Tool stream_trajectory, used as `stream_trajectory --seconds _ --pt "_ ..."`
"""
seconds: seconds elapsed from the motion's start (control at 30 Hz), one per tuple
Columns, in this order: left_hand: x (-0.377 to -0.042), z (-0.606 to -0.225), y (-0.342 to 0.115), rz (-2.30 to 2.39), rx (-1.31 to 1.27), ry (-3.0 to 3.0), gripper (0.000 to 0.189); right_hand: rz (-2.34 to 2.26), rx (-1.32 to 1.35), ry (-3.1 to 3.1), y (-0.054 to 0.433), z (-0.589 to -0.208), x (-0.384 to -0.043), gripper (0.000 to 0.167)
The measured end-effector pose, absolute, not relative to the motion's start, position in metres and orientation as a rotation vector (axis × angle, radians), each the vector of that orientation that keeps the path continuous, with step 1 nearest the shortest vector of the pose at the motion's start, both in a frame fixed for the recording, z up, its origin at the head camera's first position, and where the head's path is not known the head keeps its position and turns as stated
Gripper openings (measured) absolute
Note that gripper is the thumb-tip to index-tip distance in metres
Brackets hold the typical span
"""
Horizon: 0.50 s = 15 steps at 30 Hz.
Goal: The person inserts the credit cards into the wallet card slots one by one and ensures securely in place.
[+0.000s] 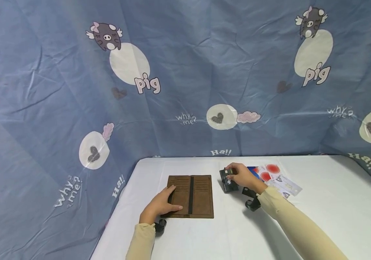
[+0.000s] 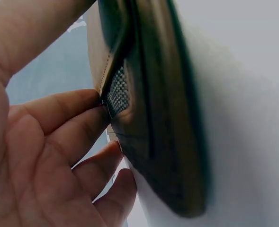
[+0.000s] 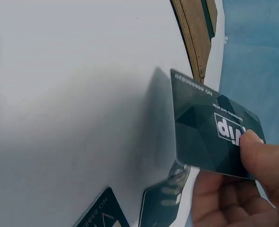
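A brown bifold wallet (image 1: 201,196) lies unfolded on the table, with a dark strap down its middle and card slots on both halves. My left hand (image 1: 162,203) rests spread over its left half, thumb near the lower edge. In the left wrist view, straight fingertips (image 2: 103,106) touch the edge of a pocket that gapes and shows a woven lining. To the wallet's right, my right hand (image 1: 244,177) pinches a dark green VIP card (image 3: 210,125) between thumb and fingers, tilted above the table. More dark cards (image 3: 164,201) lie beneath it.
Red-and-blue printed paper (image 1: 268,171) and pale printed slips (image 1: 286,186) lie just beyond my right hand. The white table (image 1: 335,202) meets a blue patterned cloth (image 1: 185,72) at the back and left.
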<state>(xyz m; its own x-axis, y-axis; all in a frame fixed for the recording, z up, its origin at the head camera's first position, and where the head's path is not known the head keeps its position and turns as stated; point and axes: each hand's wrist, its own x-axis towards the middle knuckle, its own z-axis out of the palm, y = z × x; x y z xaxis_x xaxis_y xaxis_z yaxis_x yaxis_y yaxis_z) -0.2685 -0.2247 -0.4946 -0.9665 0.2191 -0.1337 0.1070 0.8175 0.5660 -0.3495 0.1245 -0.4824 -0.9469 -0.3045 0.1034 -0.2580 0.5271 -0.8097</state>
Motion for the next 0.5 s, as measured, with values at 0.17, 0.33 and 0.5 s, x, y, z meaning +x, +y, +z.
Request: stream_trajectory --seconds 0.17,0.33,0.5 --pt "-0.270 -0.493 -0.224 0.861 0.262 2.810 0.092 -1.468 -0.481 2.678 0.120 -0.482 -0.349 0.025" --pt "-0.271 -0.491 -0.223 0.858 0.271 2.812 0.092 -1.535 -0.467 2.697 0.116 -0.484 -0.352 0.016" --pt "-0.267 -0.495 -0.224 0.860 0.251 2.802 0.092 -1.598 -0.444 2.689 0.109 -0.485 -0.354 0.044"
